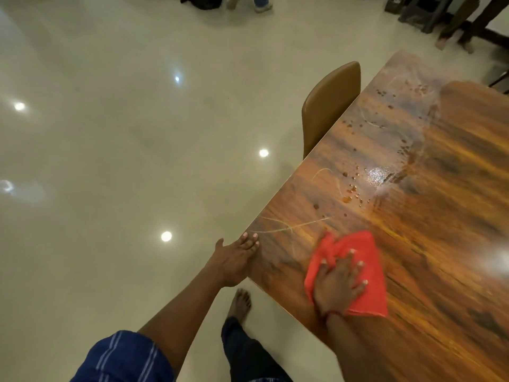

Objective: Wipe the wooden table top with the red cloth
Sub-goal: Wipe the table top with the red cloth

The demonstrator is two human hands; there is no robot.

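Note:
The glossy wooden table top [429, 216] fills the right side of the head view. A red cloth [366, 252] lies flat on it near the table's near left corner. My right hand [337, 285] presses down on the cloth with fingers spread. My left hand [234, 257] rests on the table's left edge, fingertips on the wood, holding nothing. Brown drops and wet smears [349, 193] dot the surface beyond the cloth, along with thin pale streaks [289, 228].
A tan chair [327, 106] is tucked against the table's left edge, farther away. Shiny beige floor [124, 133] spreads to the left. My bare foot [241, 303] stands by the table corner. Other people's legs and dark furniture stand at the top.

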